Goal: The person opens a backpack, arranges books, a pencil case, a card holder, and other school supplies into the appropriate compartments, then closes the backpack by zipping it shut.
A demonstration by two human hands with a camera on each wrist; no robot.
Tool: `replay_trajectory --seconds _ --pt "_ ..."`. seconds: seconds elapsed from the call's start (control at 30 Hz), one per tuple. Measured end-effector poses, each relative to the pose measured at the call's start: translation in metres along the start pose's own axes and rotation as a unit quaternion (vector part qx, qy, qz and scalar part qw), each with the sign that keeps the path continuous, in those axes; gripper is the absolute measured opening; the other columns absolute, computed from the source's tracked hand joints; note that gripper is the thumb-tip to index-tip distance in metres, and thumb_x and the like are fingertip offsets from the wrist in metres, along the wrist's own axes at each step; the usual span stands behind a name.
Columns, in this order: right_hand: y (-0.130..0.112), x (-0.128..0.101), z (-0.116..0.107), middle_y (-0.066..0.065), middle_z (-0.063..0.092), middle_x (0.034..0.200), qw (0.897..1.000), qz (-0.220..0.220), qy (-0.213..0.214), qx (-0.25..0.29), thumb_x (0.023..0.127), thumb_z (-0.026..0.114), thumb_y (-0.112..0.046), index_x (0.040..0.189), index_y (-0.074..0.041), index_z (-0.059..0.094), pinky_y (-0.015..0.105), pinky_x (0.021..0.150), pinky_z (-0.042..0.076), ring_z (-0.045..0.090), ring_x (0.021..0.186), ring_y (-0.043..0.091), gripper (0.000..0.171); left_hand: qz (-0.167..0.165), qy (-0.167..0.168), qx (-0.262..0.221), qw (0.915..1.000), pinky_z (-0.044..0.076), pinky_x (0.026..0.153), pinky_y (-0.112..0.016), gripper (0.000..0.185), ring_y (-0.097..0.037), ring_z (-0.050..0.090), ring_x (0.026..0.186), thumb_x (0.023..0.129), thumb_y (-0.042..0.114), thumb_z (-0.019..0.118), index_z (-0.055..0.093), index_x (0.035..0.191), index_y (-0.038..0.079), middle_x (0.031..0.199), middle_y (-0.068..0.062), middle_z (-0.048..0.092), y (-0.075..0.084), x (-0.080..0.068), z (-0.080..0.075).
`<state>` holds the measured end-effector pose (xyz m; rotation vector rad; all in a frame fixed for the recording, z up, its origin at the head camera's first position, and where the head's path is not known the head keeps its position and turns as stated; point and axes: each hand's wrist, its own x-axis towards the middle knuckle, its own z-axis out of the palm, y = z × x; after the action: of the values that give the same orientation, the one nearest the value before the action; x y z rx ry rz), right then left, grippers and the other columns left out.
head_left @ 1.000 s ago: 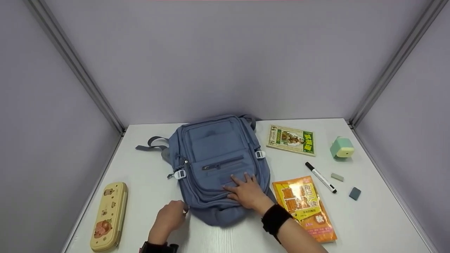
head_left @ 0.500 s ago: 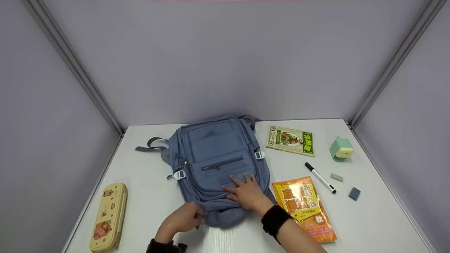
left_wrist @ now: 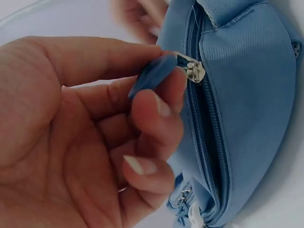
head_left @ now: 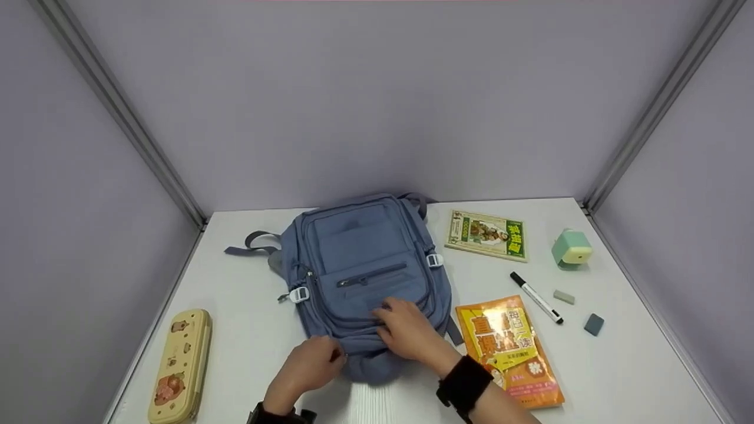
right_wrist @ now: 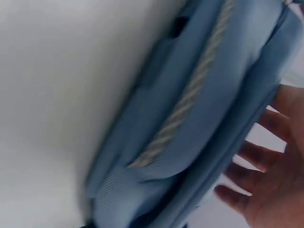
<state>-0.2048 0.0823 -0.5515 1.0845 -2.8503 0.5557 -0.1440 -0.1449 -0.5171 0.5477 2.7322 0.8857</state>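
A blue-grey backpack (head_left: 359, 235) lies front side up on the white table, its lower end towards me. At its lower left corner my left hand (head_left: 312, 362) pinches a zipper pull between thumb and forefinger. The left wrist view shows that blue zipper pull (left_wrist: 154, 75) on a metal slider (left_wrist: 194, 71), with the teeth parted below the slider. My right hand (head_left: 406, 330) is over the lower front of the bag with bent, loose fingers. Those fingers (right_wrist: 259, 156) lie along the bag's edge in the blurred right wrist view, with nothing gripped.
A yellow pencil case (head_left: 179, 365) lies at the left. To the right are an orange book (head_left: 533, 377), a green-covered book (head_left: 488, 235), a marker (head_left: 537, 298), a grey-green block (head_left: 564, 297), a dark block (head_left: 594, 324) and a green-and-yellow box-shaped thing (head_left: 572, 248). Walls enclose the table.
My left hand has drawn the zipper pull rightwards along the bag's lower edge. My right hand, earlier spread flat on the bag, has bent its fingers and shifted slightly towards me.
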Motion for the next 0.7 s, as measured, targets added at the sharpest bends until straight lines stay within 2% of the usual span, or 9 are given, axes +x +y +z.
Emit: replay_trajectory --seconds 0.07,0.13,0.27,0.33,0.43,0.53,0.63,0.7 --pt "-0.012 0.0 -0.002 0.003 0.06 0.103 0.998 -0.044 0.013 0.045 0.091 0.068 -0.018 0.119 -0.011 0.069 0.036 0.082 0.046 0.056 0.092 0.017 0.029 -0.015 0.019 0.017 0.9996 0.027 0.044 -0.026 0.041 -0.006 0.031 0.043 0.087 0.008 0.064 0.039 0.057 0.021 0.05 0.011 0.03 0.004 0.0 -0.001" --pt "-0.022 0.001 -0.002 -0.003 0.058 0.093 0.992 -0.082 0.002 0.101 0.088 0.07 -0.015 0.117 -0.013 0.07 0.025 0.072 0.044 0.052 0.08 0.008 0.029 -0.027 0.041 0.028 0.9984 0.026 0.043 -0.026 0.044 -0.006 0.029 0.043 0.085 0.008 0.066 0.036 0.056 0.022 0.049 0.011 0.028 0.008 0.001 -0.001" --pt "-0.038 0.002 0.007 -0.012 0.059 0.082 0.975 -0.12 -0.028 0.184 0.085 0.071 -0.009 0.115 -0.016 0.071 0.012 0.062 0.039 0.047 0.067 -0.004 0.03 -0.031 0.076 0.04 0.9959 0.025 0.042 -0.026 0.046 -0.006 0.03 0.043 0.082 0.01 0.07 0.034 0.056 0.021 0.05 0.011 0.027 0.015 0.0 -0.002" --pt "-0.043 0.002 0.013 -0.014 0.059 0.079 0.971 -0.12 -0.032 0.207 0.085 0.071 -0.008 0.111 -0.017 0.072 0.01 0.061 0.038 0.045 0.065 -0.006 0.027 -0.021 0.071 0.03 0.9968 0.025 0.042 -0.025 0.046 -0.005 0.031 0.043 0.081 0.011 0.071 0.035 0.056 0.021 0.05 0.012 0.028 0.016 -0.001 -0.003" --pt "-0.047 0.001 0.022 -0.015 0.058 0.075 0.969 -0.1 -0.019 0.227 0.083 0.071 -0.006 0.094 -0.016 0.072 0.01 0.058 0.038 0.044 0.062 -0.007 0.015 0.008 0.035 -0.012 0.9993 0.026 0.042 -0.023 0.043 -0.003 0.032 0.043 0.083 0.012 0.072 0.039 0.057 0.02 0.051 0.013 0.031 0.014 -0.003 -0.005" --pt "-0.049 0.001 0.029 -0.014 0.059 0.072 0.97 -0.075 0.006 0.232 0.081 0.07 -0.003 0.084 -0.015 0.069 0.01 0.055 0.038 0.045 0.06 -0.008 0.013 0.048 0.002 -0.063 0.9969 0.028 0.044 -0.021 0.034 0.0 0.034 0.044 0.087 0.009 0.069 0.051 0.06 0.017 0.052 0.014 0.034 0.011 -0.004 -0.009" --pt "-0.049 0.0 0.033 -0.01 0.061 0.072 0.972 -0.06 0.04 0.223 0.081 0.07 -0.001 0.08 -0.012 0.066 0.01 0.056 0.041 0.05 0.062 -0.007 0.013 0.087 0.008 -0.073 0.9935 0.032 0.047 -0.021 0.024 -0.001 0.037 0.048 0.09 0.003 0.064 0.064 0.069 0.014 0.055 0.014 0.041 0.007 -0.002 -0.012" --pt "-0.049 0.0 0.034 -0.008 0.064 0.074 0.973 -0.047 0.059 0.22 0.085 0.073 -0.005 0.081 -0.012 0.065 0.01 0.057 0.043 0.054 0.064 -0.006 0.011 0.101 0.036 -0.053 0.9928 0.039 0.051 -0.023 0.019 -0.002 0.046 0.054 0.09 0.0 0.063 0.071 0.078 0.013 0.062 0.012 0.053 0.004 0.001 -0.013"
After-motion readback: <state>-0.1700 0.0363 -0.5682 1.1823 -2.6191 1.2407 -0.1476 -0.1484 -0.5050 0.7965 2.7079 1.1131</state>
